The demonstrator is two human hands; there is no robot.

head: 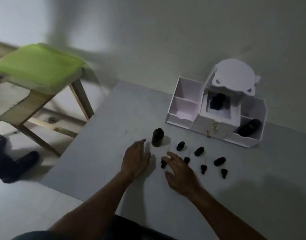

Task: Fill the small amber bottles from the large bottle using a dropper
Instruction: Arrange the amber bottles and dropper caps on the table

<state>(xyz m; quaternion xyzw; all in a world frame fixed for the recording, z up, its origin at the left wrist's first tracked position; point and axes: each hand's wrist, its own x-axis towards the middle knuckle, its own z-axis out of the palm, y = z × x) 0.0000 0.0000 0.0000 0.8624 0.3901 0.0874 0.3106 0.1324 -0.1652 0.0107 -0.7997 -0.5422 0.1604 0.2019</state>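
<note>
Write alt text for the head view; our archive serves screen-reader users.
Both hands, left and right, hover open over a grey table near a large dark bottle, small bottles and dropper caps. A white organizer stands behind.

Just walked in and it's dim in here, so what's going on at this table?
A person reaches both hands over the table. The left hand hovers open near the large bottle; the right hand is spread over a dropper. Three small bottles and more droppers wait alongside. Nothing is gripped yet.

Both forearms bare, reaching forward; left grip (135, 159) and right grip (179, 172) spread, palms down (empty).
</note>
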